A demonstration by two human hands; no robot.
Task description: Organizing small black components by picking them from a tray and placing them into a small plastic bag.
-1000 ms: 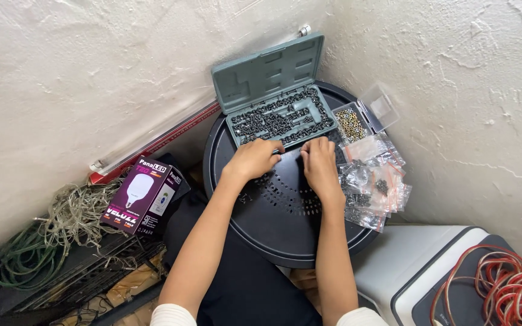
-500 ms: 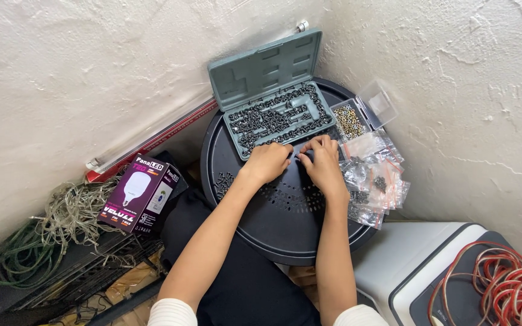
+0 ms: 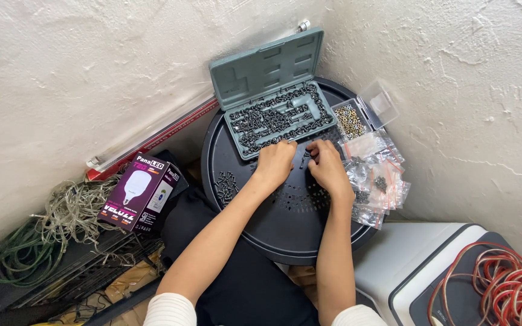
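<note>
My left hand [image 3: 276, 162] and my right hand [image 3: 327, 166] rest side by side on a round black perforated lid [image 3: 285, 229], just in front of an open grey-green case [image 3: 273, 99] filled with dark screws. Fingers of both hands are bent over small dark screws lying on the lid; whether either pinches one I cannot tell. A small heap of dark screws [image 3: 226, 184] lies to the left of my left hand. Several clear bags of small parts [image 3: 374, 178] lie right of my right hand.
A small clear box of brass-coloured rings [image 3: 351, 119] stands beside the case. A purple bulb box [image 3: 143, 193] and tangled wires [image 3: 49, 232] lie at the left. A white-grey box [image 3: 418, 271] carries a red cable coil [image 3: 502, 290]. Rough white walls meet in a corner behind.
Both hands have drawn back a little from the case's front edge toward me, staying together over the loose screws on the lid.
</note>
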